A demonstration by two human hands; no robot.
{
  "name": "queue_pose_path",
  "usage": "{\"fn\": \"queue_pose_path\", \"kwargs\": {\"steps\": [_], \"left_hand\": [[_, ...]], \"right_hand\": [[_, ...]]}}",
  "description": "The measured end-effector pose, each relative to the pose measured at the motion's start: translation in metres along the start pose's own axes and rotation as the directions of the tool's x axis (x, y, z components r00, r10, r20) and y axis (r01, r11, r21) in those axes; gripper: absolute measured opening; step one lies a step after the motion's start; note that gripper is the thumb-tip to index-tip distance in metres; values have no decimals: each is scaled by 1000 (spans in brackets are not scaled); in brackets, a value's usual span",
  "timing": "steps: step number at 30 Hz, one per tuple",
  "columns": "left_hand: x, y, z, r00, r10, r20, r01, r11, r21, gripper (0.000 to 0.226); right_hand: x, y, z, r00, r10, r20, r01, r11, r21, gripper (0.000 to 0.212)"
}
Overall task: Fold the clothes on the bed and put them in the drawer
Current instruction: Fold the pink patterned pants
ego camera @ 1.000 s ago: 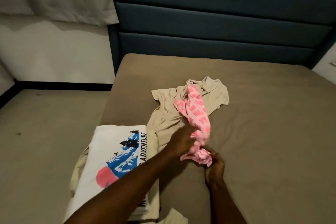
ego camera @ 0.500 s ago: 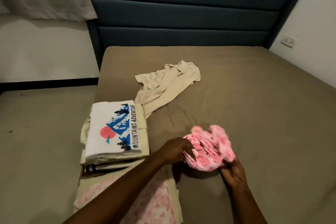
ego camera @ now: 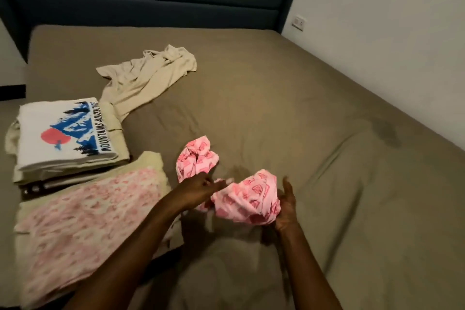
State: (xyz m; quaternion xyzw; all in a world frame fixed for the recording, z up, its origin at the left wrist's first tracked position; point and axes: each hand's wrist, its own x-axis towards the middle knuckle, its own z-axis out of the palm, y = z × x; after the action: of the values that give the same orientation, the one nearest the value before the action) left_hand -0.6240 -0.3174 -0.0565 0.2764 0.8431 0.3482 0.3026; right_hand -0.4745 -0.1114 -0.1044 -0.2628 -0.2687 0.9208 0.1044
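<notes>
Partway through, by the look of it. A stack of folded shirts (ego camera: 68,143), white mountain-print tee on top, sat at the left edge of the frame on the olive-brown bed (ego camera: 302,108). Just below it lay a folded cream-and-pink floral garment (ego camera: 83,214). Still left to fold: a crumpled beige t-shirt (ego camera: 148,75) in the upper middle, well apart from the hands, and the bunched pink patterned cloth (ego camera: 241,196) in the centre, clearly the piece in hand. No drawer in view, so I judged none of the put-away step done.

Both forearms reached in from the bottom of the frame. The left hand (ego camera: 198,190) pinched the cloth's middle, fingers curled into the fabric. The right hand (ego camera: 285,205) cupped the right-hand bundle from the side, thumb up, fingers wrapped under it. The cloth's left lobe rested on the bed; the right looked slightly lifted, hard to be sure.
</notes>
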Motion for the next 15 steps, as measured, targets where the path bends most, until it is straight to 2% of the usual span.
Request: {"fn": "queue_pose_path", "kwargs": {"steps": [1,3,5,7,9,11,12,14,15], "left_hand": [[-3,4,7,997,-18,-79,14,999,-40,99],[-24,9,25,981,-6,-195,-15,995,-102,71],[-40,10,42,975,50,-215,-45,999,29,50],[-54,5,65,985,65,-163,-34,982,186,51],[-69,-8,93,987,55,-154,-19,973,231,67],[-85,-27,118,988,64,-143,-43,988,150,78],[-92,-36,129,987,79,-140,-61,990,129,77],[-107,-56,149,971,163,-177,-137,979,149,60],[-114,-66,158,950,225,-217,-196,970,145,49]], "right_hand": [[-4,2,1,998,20,58,-18,1000,-24,88],[-18,11,4,990,8,144,17,984,-176,72],[-26,21,0,984,-74,164,134,907,-399,53],[-34,33,-13,983,-90,158,153,879,-452,51],[-45,46,-35,984,-115,133,164,878,-450,50],[-60,57,-55,974,-202,106,227,893,-389,49],[-66,61,-63,969,-233,78,245,908,-339,46],[-84,63,-65,969,-245,1,238,939,-248,32],[-93,63,-63,972,-234,-31,222,950,-222,35]]}}
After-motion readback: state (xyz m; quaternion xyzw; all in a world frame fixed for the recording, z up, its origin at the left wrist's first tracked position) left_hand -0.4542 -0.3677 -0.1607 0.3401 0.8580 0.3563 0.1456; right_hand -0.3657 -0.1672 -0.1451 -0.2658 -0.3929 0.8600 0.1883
